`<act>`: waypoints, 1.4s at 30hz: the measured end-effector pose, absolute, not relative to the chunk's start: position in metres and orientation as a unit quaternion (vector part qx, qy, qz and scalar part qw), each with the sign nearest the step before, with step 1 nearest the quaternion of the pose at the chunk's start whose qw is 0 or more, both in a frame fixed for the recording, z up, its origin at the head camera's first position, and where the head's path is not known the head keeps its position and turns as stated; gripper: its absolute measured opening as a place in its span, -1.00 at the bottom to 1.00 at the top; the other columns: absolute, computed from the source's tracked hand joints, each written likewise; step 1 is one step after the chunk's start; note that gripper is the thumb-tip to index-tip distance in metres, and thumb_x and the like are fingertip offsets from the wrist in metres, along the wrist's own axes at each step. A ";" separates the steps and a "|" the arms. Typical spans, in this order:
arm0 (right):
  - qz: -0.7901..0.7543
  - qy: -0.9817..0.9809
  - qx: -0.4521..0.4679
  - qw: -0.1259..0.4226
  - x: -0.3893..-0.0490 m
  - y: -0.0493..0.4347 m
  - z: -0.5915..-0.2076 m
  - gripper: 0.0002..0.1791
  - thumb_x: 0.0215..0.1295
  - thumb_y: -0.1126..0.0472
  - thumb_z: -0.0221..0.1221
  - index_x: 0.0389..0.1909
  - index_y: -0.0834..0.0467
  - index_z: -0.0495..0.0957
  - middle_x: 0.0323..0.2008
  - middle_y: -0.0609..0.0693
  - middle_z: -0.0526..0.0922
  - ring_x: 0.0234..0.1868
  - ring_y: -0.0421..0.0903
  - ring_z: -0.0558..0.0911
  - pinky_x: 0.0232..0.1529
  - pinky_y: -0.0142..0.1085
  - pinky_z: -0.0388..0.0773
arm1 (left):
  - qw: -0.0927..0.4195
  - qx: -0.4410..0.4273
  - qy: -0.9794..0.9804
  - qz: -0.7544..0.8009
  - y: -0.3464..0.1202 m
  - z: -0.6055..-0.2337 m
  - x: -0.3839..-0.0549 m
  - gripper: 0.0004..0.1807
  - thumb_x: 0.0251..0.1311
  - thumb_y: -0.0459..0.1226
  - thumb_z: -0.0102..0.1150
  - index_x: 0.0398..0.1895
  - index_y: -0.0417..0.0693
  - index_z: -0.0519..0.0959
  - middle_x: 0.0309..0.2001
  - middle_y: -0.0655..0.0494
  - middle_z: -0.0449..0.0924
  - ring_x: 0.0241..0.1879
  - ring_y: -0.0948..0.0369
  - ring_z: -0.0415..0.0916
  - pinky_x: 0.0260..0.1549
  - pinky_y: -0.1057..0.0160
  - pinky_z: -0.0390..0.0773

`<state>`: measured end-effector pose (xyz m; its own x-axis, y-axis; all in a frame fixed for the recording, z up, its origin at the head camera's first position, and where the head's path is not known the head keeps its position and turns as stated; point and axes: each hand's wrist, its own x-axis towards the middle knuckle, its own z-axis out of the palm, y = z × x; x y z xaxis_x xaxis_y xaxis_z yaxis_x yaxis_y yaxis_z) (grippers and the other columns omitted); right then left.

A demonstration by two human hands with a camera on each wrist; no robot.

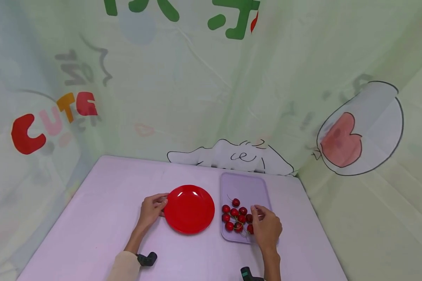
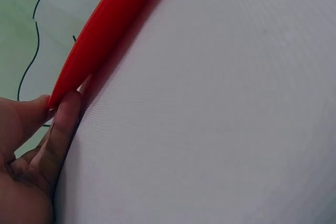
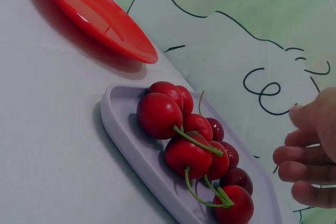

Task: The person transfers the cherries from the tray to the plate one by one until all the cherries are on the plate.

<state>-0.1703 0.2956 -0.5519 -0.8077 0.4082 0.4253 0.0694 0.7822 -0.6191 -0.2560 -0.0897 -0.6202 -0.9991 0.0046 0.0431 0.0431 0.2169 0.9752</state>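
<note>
At the left rim of a red plate [image 1: 189, 210], my left hand [image 1: 151, 210] pinches the edge between thumb and fingers. The left wrist view has that plate [image 2: 105, 32] tipped, its near edge a little off the table. Over the right side of a pale purple tray [image 1: 244, 184] hovers my right hand [image 1: 268, 228], beside several red cherries [image 1: 234, 213] with green stems. In the right wrist view, nothing sits between the loosely bent fingers and thumb of the right hand [image 3: 315, 153], which are apart from the cherries [image 3: 188, 156].
A pale tablecloth [image 1: 119, 183] covers the table. Behind it hangs a light green curtain [image 1: 183, 97] with printed drawings and letters. A dark wrist device [image 1: 147, 259] is on the left forearm, another [image 1: 247, 274] on the right.
</note>
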 end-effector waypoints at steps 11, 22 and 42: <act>0.365 -0.889 -0.152 0.232 -0.163 0.290 -0.545 -0.74 0.49 0.20 0.38 -0.15 0.38 0.83 -0.36 0.24 0.85 -0.41 -0.03 0.71 -0.38 -0.37 0.58 | 0.008 -0.011 -0.775 -0.632 -0.090 -0.623 -0.256 -0.63 0.53 -0.39 0.27 0.33 -0.23 0.68 0.00 -0.30 0.78 -0.52 0.29 0.67 -0.43 0.44 0.73; 0.366 -0.892 -0.160 0.212 -0.163 0.293 -0.558 -0.72 0.46 0.18 0.40 -0.27 0.36 0.84 -0.47 0.17 0.82 -0.48 -0.12 0.65 -0.47 -0.38 0.52 | 0.017 -0.012 -0.779 -0.626 -0.088 -0.623 -0.253 -0.64 0.54 -0.37 0.26 0.32 -0.22 0.69 -0.03 -0.25 0.78 -0.51 0.30 0.66 -0.42 0.47 0.71; 0.374 -0.903 -0.153 0.145 -0.157 0.287 -0.556 -0.72 0.44 0.19 0.41 -0.29 0.38 0.84 -0.56 0.08 0.77 -0.52 -0.16 0.58 -0.55 -0.39 0.48 | 0.026 -0.019 -0.784 -0.620 -0.089 -0.625 -0.253 -0.64 0.55 -0.34 0.27 0.33 -0.21 0.69 0.00 -0.25 0.78 -0.45 0.28 0.70 -0.38 0.49 0.71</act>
